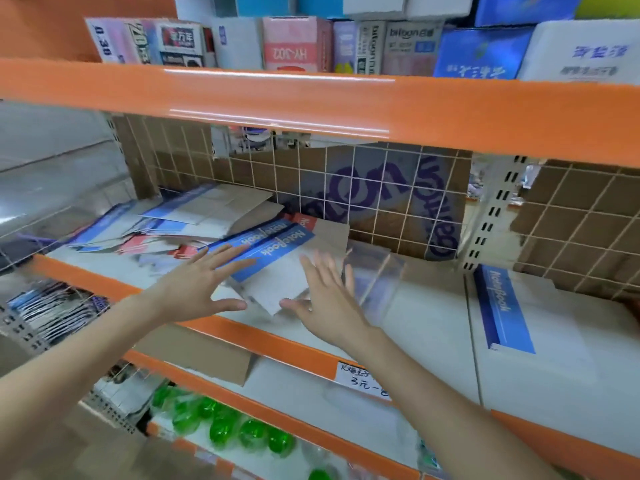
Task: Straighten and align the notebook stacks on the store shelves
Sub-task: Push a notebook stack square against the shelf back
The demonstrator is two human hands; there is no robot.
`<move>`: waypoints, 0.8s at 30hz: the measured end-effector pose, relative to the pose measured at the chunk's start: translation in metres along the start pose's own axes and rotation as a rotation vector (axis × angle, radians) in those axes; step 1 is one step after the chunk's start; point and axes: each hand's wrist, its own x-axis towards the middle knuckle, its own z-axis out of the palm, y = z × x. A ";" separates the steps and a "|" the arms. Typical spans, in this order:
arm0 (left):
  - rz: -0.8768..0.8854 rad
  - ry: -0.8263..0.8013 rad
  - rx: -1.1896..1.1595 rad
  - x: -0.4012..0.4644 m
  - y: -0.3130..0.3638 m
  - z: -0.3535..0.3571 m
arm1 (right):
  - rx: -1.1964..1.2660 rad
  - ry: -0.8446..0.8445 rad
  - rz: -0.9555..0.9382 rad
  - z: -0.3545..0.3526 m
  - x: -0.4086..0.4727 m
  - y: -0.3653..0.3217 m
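Item: middle orange-edged metal store shelf [304, 336], white deck, wire-grid back panel lined with brown cardboard [346, 188]. Contents, centre: a skewed stack of white notebooks with blue "NoteBook" title bands [273, 258], turned at an angle to the shelf edge, near corner pointing toward the front lip. Contents, far left: a loose, fanned heap of blue-and-white and red-banded notebooks [156, 226], overlapping untidily. Contents, right: a squared stack of white notebooks with a blue spine band [519, 317], lying flat and parallel to the shelf side. A clear plastic divider [374, 271] seems to stand just right of the centre stack, though blur makes its outline uncertain. Left hand [197, 285]: flat, fingers spread wide, fingertips at the stack's left edge, holding nothing. Right hand [329, 299]: likewise splayed and empty, palm beside the stack's right edge. Step in hand, judged: bracketing the centre stack to square it. Handling note: press both palms inward evenly against opposite edges, rotate the stack until its long side runs parallel with the divider, then tap the near edge flush; thin covers likely slide, so keep light downward pressure.
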 end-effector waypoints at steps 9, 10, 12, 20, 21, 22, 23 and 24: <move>0.046 -0.067 -0.048 0.017 -0.013 0.016 | -0.017 -0.146 0.099 0.024 0.016 -0.044; 0.057 -0.072 -0.050 0.018 -0.012 0.015 | -0.031 -0.157 0.109 0.025 0.016 -0.045; 0.076 -0.084 -0.040 0.020 -0.011 0.015 | -0.061 -0.173 0.124 0.026 0.017 -0.047; 0.104 -0.073 0.016 0.018 -0.002 0.016 | -0.107 -0.104 0.090 0.025 0.014 -0.047; 0.109 -0.063 0.015 0.017 0.002 0.015 | -0.099 -0.066 0.066 0.022 0.013 -0.043; 0.118 -0.038 -0.001 0.018 0.007 0.014 | -0.082 -0.031 0.043 0.019 0.011 -0.037; 0.133 0.005 -0.030 0.019 0.013 0.013 | -0.062 -0.005 0.024 0.015 0.009 -0.031; 0.149 0.055 -0.052 0.022 0.019 0.013 | -0.042 0.014 0.009 0.012 0.005 -0.023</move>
